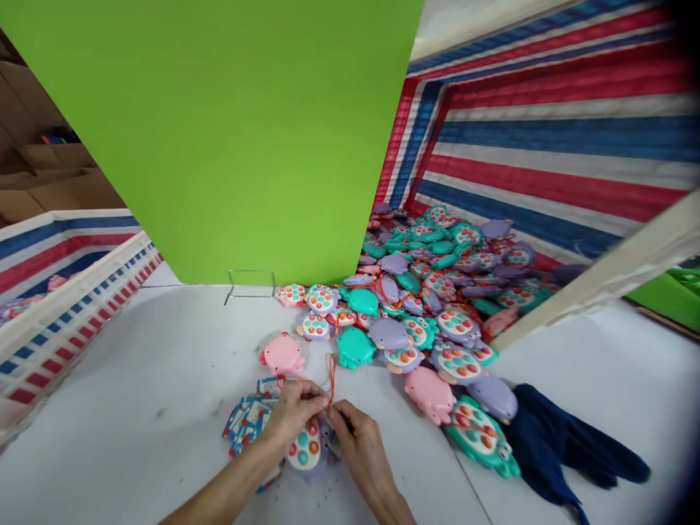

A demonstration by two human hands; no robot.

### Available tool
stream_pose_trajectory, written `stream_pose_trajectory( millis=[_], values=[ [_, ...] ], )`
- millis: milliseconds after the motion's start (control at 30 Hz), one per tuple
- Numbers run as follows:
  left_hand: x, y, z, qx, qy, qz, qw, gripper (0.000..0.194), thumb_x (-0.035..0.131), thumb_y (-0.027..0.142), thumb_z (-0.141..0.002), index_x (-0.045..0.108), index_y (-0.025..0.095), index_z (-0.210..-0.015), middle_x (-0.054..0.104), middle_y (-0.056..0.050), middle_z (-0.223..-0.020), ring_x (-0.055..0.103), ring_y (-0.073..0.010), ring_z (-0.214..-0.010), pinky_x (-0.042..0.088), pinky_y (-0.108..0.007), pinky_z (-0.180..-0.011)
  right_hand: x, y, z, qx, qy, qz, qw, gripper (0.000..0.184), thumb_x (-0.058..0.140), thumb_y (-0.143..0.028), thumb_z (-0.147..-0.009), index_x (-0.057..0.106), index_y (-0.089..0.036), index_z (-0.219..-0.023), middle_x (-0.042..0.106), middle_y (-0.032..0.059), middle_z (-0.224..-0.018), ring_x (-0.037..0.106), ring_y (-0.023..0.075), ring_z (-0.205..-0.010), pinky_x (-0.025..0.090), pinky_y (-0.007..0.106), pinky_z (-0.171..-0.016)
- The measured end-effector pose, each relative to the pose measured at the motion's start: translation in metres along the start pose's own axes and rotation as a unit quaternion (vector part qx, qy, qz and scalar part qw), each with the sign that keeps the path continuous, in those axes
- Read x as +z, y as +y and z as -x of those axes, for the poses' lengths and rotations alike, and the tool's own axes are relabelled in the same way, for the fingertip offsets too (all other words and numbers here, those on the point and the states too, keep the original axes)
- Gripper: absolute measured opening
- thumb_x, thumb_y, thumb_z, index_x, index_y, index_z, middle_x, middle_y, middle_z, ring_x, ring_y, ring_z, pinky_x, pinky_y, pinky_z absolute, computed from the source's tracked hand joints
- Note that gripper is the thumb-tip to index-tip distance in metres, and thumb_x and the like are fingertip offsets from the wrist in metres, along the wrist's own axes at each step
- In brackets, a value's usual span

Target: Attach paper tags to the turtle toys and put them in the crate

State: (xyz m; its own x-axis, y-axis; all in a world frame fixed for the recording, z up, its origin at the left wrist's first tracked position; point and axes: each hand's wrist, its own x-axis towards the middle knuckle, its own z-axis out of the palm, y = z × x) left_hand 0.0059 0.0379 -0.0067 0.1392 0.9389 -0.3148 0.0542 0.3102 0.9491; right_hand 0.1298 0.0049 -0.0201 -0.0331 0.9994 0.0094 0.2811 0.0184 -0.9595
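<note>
A purple animal-shaped toy (307, 450) with coloured buttons lies on the white table (136, 408) under both my hands. My left hand (292, 414) is closed in a pinch at the top of the toy, where an orange cord (331, 378) loops up. My right hand (358, 441) is also closed in a pinch on the cord end, right beside the left fingers. A stack of small printed cards (247, 417) lies just left of the toy, partly under my left hand. A pink toy (283, 355) lies face down just beyond my hands.
A heap of teal, purple and pink toys (437, 292) spills from a red, white and blue striped bag (547, 131) at the right. A green board (230, 124) stands behind. A dark blue cloth (563, 445) lies at the right. A striped crate (60, 306) sits left.
</note>
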Motion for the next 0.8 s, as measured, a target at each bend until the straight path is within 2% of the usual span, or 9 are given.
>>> stream_pose_trajectory(
  millis=[133,233,400,500,667,800],
  values=[
    [0.001,0.002,0.000,0.038,0.024,-0.013,0.999,0.015,0.057,0.028,-0.062,0.055,0.014,-0.059,0.049,0.003,-0.051,0.042,-0.0095,-0.048,0.031,-0.021,-0.047,-0.014,0.006,-0.006,0.017,0.014,0.021,1.000,0.036,0.034,-0.042,-0.084,0.056,-0.017,-0.069,0.038,-0.0057,-0.048,0.035,0.0103,-0.044,0.030,0.021,-0.043],
    [0.002,0.003,0.000,0.056,0.017,-0.016,0.998,0.014,0.055,0.027,-0.066,0.056,0.013,-0.061,0.054,0.001,-0.054,0.047,-0.0113,-0.053,0.035,-0.021,-0.051,-0.029,0.010,-0.007,0.028,-0.003,0.057,0.998,0.034,0.036,-0.038,-0.084,0.059,-0.016,-0.070,0.039,-0.0058,-0.045,0.034,0.0097,-0.040,0.028,0.021,-0.040],
    [0.007,-0.001,0.000,0.050,-0.027,0.007,0.998,0.016,0.051,0.029,-0.072,0.052,0.015,-0.067,0.061,-0.003,-0.064,0.054,-0.0141,-0.055,0.038,-0.023,-0.050,-0.042,0.013,-0.002,0.018,-0.066,0.144,0.987,0.017,0.051,-0.020,-0.073,0.065,-0.017,-0.064,0.054,-0.0007,-0.054,0.049,0.0133,-0.050,0.036,0.024,-0.050],
    [0.009,-0.004,0.000,0.037,-0.033,0.021,0.999,0.015,0.050,0.030,-0.073,0.051,0.015,-0.067,0.062,-0.003,-0.065,0.055,-0.0139,-0.056,0.038,-0.022,-0.049,-0.042,0.013,0.002,0.007,-0.063,0.199,0.978,0.021,0.047,-0.012,-0.071,0.065,-0.016,-0.061,0.055,0.0027,-0.059,0.052,0.0162,-0.054,0.036,0.027,-0.054],
    [0.008,-0.004,-0.001,0.017,-0.028,0.043,0.999,0.017,0.053,0.030,-0.070,0.051,0.014,-0.064,0.057,0.000,-0.055,0.049,-0.0107,-0.046,0.036,-0.020,-0.045,-0.053,0.009,0.005,-0.013,-0.064,0.246,0.967,0.023,0.043,-0.016,-0.078,0.063,-0.018,-0.066,0.055,0.0046,-0.072,0.055,0.0155,-0.059,0.039,0.027,-0.058],
    [0.008,-0.003,0.000,0.001,-0.016,0.059,0.998,0.018,0.056,0.030,-0.066,0.057,0.012,-0.064,0.054,0.001,-0.051,0.046,-0.0097,-0.045,0.034,-0.020,-0.044,-0.073,-0.001,0.005,-0.007,-0.075,0.284,0.956,0.019,0.047,-0.023,-0.080,0.059,-0.019,-0.065,0.058,0.0021,-0.066,0.055,0.0150,-0.057,0.040,0.026,-0.056]
  ],
)
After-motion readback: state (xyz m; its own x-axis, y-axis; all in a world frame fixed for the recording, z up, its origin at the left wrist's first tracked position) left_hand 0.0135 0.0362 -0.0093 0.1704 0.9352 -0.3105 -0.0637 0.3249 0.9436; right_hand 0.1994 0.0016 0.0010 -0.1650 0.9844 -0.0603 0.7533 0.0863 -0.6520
